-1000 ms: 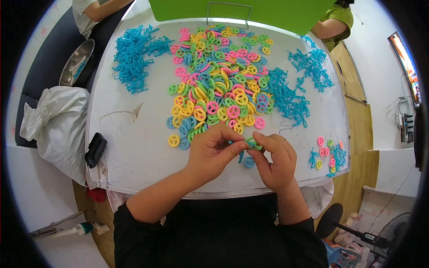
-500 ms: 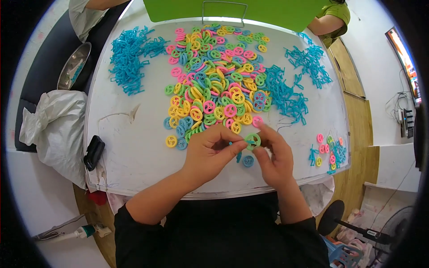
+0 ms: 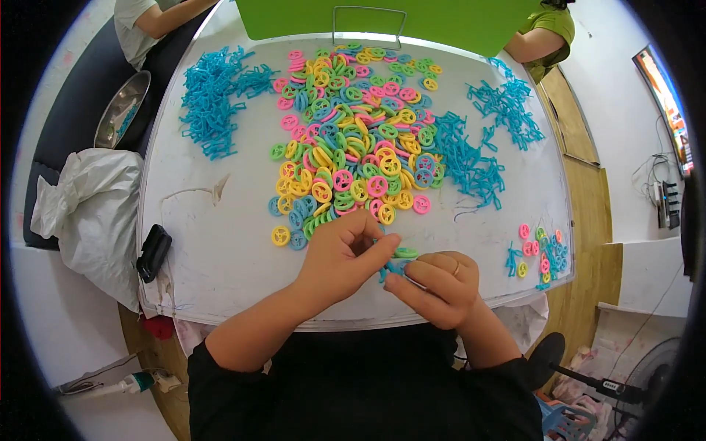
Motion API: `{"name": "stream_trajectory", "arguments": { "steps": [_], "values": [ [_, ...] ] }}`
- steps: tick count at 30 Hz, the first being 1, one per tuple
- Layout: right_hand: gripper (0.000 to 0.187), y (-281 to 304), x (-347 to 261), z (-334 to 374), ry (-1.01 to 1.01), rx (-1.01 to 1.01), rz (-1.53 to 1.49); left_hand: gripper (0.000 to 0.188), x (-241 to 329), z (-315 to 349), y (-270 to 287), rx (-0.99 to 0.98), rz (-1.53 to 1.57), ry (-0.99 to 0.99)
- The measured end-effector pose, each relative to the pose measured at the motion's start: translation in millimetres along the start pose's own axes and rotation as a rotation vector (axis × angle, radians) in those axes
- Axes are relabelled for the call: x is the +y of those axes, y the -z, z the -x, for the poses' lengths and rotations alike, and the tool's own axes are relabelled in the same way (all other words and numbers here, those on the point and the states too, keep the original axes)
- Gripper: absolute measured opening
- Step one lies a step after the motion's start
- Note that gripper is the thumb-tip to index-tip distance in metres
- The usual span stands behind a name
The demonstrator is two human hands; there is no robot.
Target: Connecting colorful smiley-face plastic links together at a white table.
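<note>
My left hand (image 3: 342, 257) is closed in a pinch above the table's near side, thumb and forefinger together on a small blue plastic piece that they mostly cover. A light green plastic wheel (image 3: 404, 253), seen nearly edge-on, sits right beside these fingertips. Close against it, my right hand (image 3: 441, 288) has its fingers curled, with the thumb and forefinger at another bit of blue plastic (image 3: 395, 266). Whether that bit is held or lies on the table is hard to tell, since the fingers hide much of it. Just beyond my hands spreads a heap of colored wheels (image 3: 360, 140).
Blue plastic pieces lie in piles at the far left (image 3: 209, 103), right of the heap (image 3: 471, 158) and far right (image 3: 507, 110). A small mixed group (image 3: 544, 253) is at the near right. A black object (image 3: 154, 253) rests by the left edge. Two people sit across, beside a green board (image 3: 441, 18).
My right hand has come lower and turned over, its fingers now curled in. The green wheel has tipped from face-on to edge-on. The left hand stays nearly in place.
</note>
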State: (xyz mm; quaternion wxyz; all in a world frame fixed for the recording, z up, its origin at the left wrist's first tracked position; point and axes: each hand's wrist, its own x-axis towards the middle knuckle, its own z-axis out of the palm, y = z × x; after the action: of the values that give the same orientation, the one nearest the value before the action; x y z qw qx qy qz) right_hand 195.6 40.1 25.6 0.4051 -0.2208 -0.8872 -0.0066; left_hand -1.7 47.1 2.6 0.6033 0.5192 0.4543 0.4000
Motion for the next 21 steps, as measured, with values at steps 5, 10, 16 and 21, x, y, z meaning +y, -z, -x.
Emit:
{"name": "stream_trajectory", "arguments": {
  "steps": [5, 10, 16, 21],
  "values": [
    [0.023, 13, 11, 16, -0.718, -0.049, -0.482, 0.039, 23, -7, 2, 0.054, -0.426, -0.502],
    [0.017, 18, 11, 16, -0.918, -0.093, -0.921, 0.042, 13, -2, -4, -0.126, -0.460, -0.671],
    [0.024, 19, 58, 16, -0.921, -0.158, -0.162, 0.026, 13, -2, 3, 0.003, -0.460, -0.461],
    [0.028, -7, 96, 10, -0.736, -0.342, 0.281, 0.022, 15, -6, 1, 0.093, -0.398, -0.505]
  ]
}}
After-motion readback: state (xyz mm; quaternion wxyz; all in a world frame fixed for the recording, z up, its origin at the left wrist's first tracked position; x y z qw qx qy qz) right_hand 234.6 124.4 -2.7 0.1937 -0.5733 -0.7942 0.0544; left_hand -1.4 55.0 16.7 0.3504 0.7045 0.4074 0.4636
